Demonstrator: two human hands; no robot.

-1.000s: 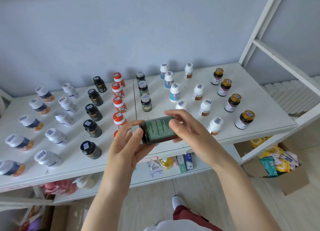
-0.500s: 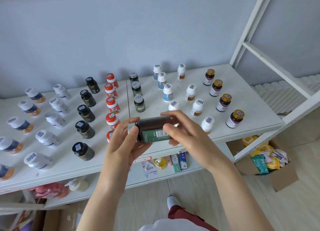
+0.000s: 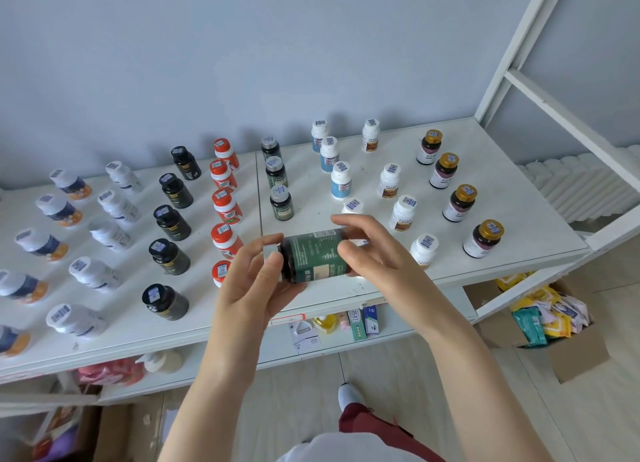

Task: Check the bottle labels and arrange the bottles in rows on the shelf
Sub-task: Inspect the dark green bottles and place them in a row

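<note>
The print on the held bottle [image 3: 313, 255] is too small to read, and the right hand [image 3: 375, 253] covers its base end while the left hand [image 3: 254, 281] hides most of the cap. One orange-capped bottle [image 3: 220, 271] is half hidden behind the left hand, and a white-capped bottle [image 3: 352, 206] peeks out above the right fingers. Far-left bottles [image 3: 10, 338] get cut off by the frame edge. Lower shelf [image 3: 346, 347] stuff is mostly hidden under the top shelf. The cap stickers can't be read either.

The held bottle [image 3: 313, 255] was dark with a green label and a silver cap. The shelf [image 3: 519, 226] was white, the wall [image 3: 242, 63] pale blue. One row of bottles [image 3: 223, 203] had orange-red caps.
</note>
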